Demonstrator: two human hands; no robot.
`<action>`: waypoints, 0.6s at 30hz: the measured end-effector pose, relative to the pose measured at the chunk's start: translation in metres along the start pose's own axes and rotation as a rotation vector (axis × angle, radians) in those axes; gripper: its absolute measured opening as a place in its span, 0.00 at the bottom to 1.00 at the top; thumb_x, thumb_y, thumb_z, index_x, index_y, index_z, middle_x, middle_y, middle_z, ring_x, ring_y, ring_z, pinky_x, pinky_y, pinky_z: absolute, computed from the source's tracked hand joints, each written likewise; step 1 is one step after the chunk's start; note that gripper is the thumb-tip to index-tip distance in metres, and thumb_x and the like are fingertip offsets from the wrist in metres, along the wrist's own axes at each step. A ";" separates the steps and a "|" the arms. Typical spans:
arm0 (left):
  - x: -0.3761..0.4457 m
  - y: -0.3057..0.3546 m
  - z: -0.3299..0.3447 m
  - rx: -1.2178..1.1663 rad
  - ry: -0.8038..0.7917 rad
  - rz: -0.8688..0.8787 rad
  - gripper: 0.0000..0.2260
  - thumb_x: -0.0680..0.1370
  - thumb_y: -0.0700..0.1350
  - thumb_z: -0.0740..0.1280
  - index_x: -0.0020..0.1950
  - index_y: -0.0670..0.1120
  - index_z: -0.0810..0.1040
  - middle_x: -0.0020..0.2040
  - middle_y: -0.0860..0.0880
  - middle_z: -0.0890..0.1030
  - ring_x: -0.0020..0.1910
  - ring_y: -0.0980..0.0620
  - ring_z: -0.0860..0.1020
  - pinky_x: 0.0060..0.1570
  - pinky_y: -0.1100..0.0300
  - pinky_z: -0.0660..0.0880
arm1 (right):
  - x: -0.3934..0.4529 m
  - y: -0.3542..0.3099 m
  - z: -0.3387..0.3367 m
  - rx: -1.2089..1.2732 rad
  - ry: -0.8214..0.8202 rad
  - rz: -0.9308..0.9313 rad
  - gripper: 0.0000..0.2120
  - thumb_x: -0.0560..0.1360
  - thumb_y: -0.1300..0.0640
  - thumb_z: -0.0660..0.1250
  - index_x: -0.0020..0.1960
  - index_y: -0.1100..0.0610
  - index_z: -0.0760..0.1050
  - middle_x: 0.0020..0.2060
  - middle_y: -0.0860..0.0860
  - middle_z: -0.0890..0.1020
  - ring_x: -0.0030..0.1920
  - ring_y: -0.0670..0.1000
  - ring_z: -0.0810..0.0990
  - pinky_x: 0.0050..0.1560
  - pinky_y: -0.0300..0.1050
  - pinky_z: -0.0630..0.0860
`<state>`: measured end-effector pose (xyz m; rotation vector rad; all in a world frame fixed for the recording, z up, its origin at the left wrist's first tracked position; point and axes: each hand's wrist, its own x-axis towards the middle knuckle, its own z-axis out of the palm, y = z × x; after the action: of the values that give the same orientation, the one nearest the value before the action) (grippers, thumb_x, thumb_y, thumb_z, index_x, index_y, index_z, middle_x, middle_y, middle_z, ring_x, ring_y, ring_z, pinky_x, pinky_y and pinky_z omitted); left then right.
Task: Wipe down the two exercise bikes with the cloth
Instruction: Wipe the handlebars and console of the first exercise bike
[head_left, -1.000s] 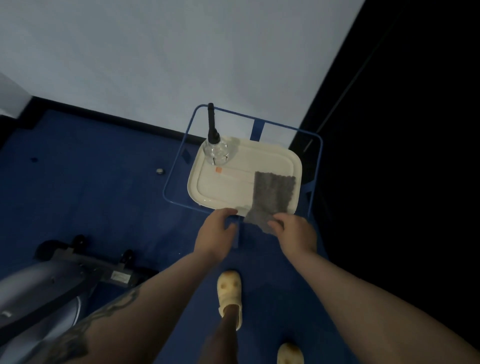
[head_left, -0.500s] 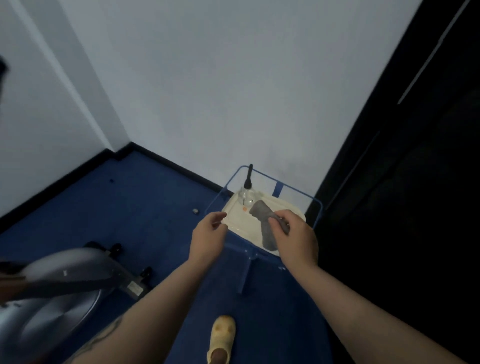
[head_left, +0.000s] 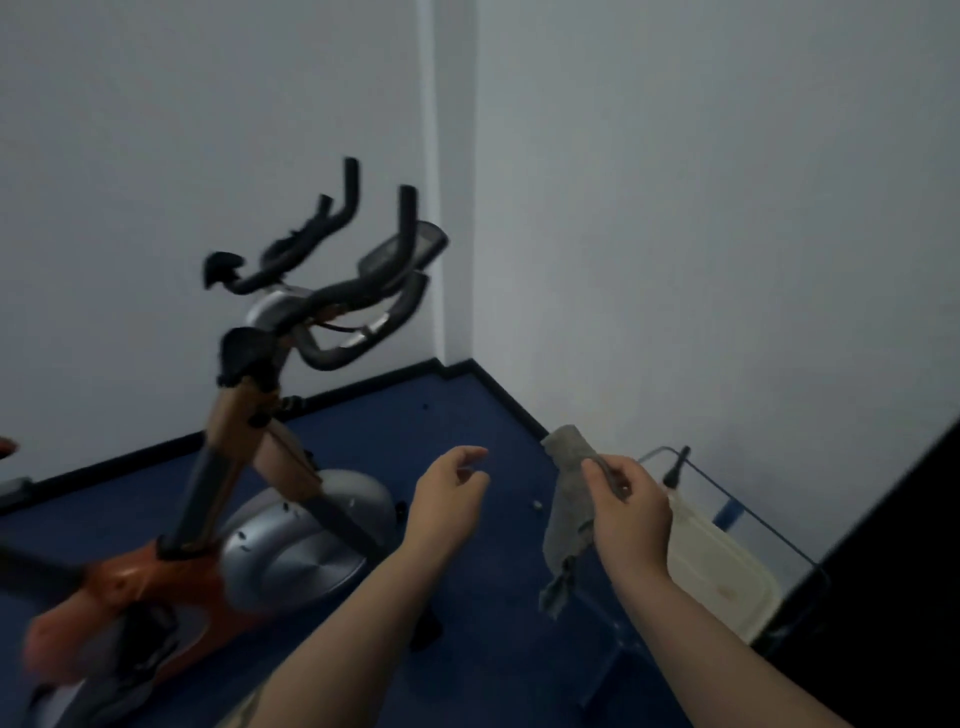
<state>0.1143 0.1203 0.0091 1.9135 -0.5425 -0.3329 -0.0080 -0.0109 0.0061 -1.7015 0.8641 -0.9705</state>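
At the centre right of the frame, the right hand (head_left: 626, 512) pinches a grey, crumpled cloth (head_left: 569, 512) between thumb and curled fingers; the cloth hangs limp below the grip, its lower corner dangling in the air above the blue carpeted floor (head_left: 457, 415). The left hand (head_left: 449, 501), just left of it near the frame's centre, is half open with loosely bent fingers, holding nothing and touching nothing. An orange and silver exercise bike with black handlebars (head_left: 270, 415) stands on the left side of the frame, well apart from both hands. At the lower right, behind the right hand, a cream plastic tray (head_left: 727, 582) sits on a blue wire-framed stand (head_left: 753, 525) against the white wall.
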 end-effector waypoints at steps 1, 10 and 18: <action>0.001 0.001 -0.014 -0.013 0.026 0.001 0.14 0.78 0.43 0.63 0.63 0.52 0.76 0.58 0.54 0.78 0.54 0.58 0.75 0.50 0.60 0.73 | 0.000 -0.008 0.012 0.032 -0.004 0.007 0.02 0.76 0.53 0.67 0.47 0.51 0.78 0.40 0.40 0.80 0.42 0.38 0.77 0.31 0.28 0.70; 0.049 0.000 -0.128 -0.060 0.158 0.057 0.14 0.78 0.43 0.63 0.63 0.52 0.77 0.59 0.55 0.78 0.59 0.57 0.74 0.52 0.63 0.69 | 0.020 -0.081 0.127 0.185 -0.057 -0.054 0.01 0.76 0.53 0.68 0.46 0.48 0.78 0.41 0.43 0.81 0.42 0.41 0.79 0.37 0.34 0.72; 0.116 -0.015 -0.192 -0.085 0.135 0.111 0.13 0.78 0.42 0.64 0.60 0.53 0.77 0.55 0.54 0.79 0.54 0.61 0.75 0.47 0.67 0.70 | 0.062 -0.112 0.203 0.160 0.036 -0.088 0.01 0.76 0.54 0.67 0.48 0.49 0.77 0.41 0.44 0.80 0.42 0.42 0.78 0.38 0.35 0.74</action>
<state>0.3068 0.2175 0.0733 1.8012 -0.5337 -0.1519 0.2129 0.0458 0.0802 -1.6001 0.7201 -1.1033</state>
